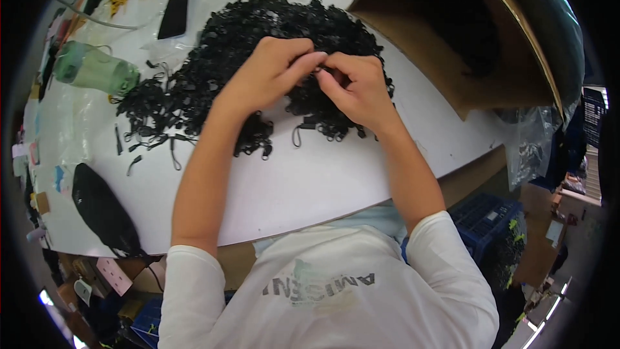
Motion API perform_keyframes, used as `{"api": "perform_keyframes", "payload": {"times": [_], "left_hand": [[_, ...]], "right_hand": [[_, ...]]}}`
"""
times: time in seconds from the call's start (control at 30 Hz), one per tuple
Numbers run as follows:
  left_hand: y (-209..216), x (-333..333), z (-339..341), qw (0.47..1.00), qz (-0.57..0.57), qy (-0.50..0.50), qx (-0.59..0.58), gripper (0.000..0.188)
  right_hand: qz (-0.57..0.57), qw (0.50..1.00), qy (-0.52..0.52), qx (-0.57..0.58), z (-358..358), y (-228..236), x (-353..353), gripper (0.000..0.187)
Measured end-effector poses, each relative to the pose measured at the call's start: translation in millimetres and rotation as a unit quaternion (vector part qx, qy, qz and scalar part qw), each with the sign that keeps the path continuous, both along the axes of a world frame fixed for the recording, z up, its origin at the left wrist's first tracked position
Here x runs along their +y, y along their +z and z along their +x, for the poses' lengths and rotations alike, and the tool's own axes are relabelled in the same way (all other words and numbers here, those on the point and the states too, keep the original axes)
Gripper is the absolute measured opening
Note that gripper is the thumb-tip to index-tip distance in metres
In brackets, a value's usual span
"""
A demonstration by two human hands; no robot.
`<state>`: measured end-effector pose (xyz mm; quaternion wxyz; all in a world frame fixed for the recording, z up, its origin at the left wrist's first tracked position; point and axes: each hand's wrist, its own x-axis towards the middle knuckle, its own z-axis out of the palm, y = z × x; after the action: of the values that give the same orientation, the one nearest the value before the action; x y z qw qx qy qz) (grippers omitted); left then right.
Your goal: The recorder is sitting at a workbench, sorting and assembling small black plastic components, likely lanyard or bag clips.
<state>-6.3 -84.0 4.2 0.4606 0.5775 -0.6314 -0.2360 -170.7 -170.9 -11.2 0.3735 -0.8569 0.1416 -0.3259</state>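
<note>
The small black looped pieces (232,45) lie in a broad heap, jumbled, with no shared direction. Along its near edge a few point clearly: one slim piece at the left has its long axis running nearly toward the person; another just nearer slants, its far end to the right; a loop at the right of the near edge hangs toward the person.

Over the heap, the left hand (274,71) and the right hand (358,87) meet at the fingertips, thumbs and forefingers bent inward. The fingers hide what lies between them, so whether either pair is clamped on a piece, and which way it would point, I cannot tell.

Around the heap on the white table (310,184) are a dark flat slab (175,10), a green bottle (97,70) lying on its side, a black pouch (103,210) and, at the right, an open cardboard box (400,22).
</note>
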Motion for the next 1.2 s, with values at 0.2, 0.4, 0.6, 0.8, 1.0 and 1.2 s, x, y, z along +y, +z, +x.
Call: {"api": "perform_keyframes", "payload": {"times": [0.2,0.4,0.6,0.8,1.0,1.2], "left_hand": [[10,13,37,0.997,0.005,-0.020,-0.069,0.035],[14,16,39,0.999,0.034,-0.018,0.035,0.039],[36,33,61,0.998,0.008,0.022,0.065,0.033],[44,32,46,0.996,0.062,-0.046,-0.048,0.022],[26,35,44,0.942,0.209,0.014,-0.263,0.026],[11,20,16,0.901,0.246,0.023,-0.356,0.021]], "right_hand": [[-0.019,0.995,0.099,0.026,3,4,-3,0.019],[0.106,0.971,0.150,0.153,-6,20,-1,0.024],[0.321,0.945,-0.055,0.002,-69,29,-88,0.024],[0.179,0.950,-0.251,0.048,-81,1,-95,0.035],[-0.333,0.930,0.018,0.153,34,5,-13,0.046],[-0.283,0.948,0.054,0.136,51,-26,-34,0.023]]}}
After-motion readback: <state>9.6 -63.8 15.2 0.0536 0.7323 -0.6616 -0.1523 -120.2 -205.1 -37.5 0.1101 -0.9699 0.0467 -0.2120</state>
